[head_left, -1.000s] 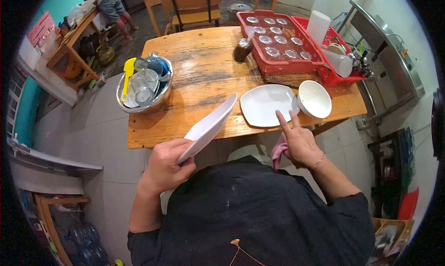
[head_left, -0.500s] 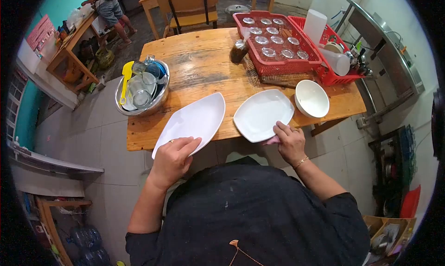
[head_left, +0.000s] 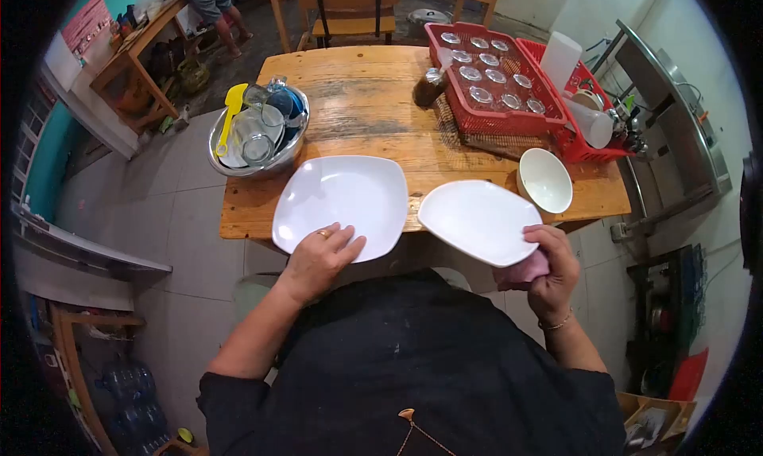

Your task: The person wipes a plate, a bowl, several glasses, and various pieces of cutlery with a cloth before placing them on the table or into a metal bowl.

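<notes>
At the near edge of the table (head_left: 366,98), the larger left plate (head_left: 340,194) is overlapped at its near rim by the left hand's (head_left: 315,263) fingers; whether it is pinched from below cannot be told. The tilted right plate (head_left: 477,220) is gripped at its right end by the right hand (head_left: 554,273), with a pink cloth (head_left: 522,271) bunched beneath. Both plates are judged stiff, light, probably slippery, possibly breakable, and best held by opposite rims.

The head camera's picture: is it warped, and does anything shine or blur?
Head view: rounded, wide-angle warping with black corners; head view: bright reflections on the left plate; head view: little blur on the left hand or the right hand.
</notes>
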A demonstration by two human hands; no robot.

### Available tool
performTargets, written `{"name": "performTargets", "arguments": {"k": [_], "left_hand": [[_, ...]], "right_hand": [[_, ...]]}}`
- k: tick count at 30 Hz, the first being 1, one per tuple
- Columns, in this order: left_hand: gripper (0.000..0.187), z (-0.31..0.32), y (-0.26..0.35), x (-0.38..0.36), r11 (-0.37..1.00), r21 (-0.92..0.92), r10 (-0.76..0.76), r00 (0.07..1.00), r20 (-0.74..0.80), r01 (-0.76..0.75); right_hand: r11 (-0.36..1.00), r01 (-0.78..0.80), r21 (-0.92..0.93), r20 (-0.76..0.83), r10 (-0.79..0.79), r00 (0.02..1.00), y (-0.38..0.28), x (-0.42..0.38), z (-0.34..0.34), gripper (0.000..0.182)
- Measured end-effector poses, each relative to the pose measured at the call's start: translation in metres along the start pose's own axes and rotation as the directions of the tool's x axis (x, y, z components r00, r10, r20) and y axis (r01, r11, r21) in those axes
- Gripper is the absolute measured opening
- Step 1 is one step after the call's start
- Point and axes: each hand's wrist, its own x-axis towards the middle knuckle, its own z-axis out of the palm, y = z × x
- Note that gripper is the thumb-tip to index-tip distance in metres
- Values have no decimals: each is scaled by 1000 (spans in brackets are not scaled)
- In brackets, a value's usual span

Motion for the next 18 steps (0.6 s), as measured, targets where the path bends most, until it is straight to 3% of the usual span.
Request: {"name": "performTargets", "arguments": {"k": [3, 4, 8, 11, 12, 15, 18], "left_hand": [[31, 27, 6, 14, 991, -44, 126, 992, -29, -127], [27, 38, 8, 18, 982, -54, 181, 983, -39, -183], [24, 69, 13, 40, 906, -309, 292, 956, -36, -288], [20, 74, 10, 46, 943, -94, 311, 946, -95, -320], [16, 85, 2, 44, 956, -23, 284, 944, -166, -292], [17, 84, -15, 38, 998, 33, 53, 985, -164, -48], [21, 72, -17, 39, 997, -4, -73, 987, -142, 74]], "right_hand": [[999, -4, 35, -55, 6, 998, -8, 6, 0, 41], [998, 57, -22, -31, -58, 998, -11, 9, 2, 31], [996, 77, -50, 11, -76, 997, -5, 7, 31, 29], [979, 146, -140, 42, -141, 989, 6, 4, 50, 31], [973, 146, -177, 52, -139, 989, 11, 2, 54, 32], [952, 147, -269, 88, -127, 988, 22, -5, 64, 33], [934, 161, -319, 130, -125, 984, 34, -11, 77, 34]]}}
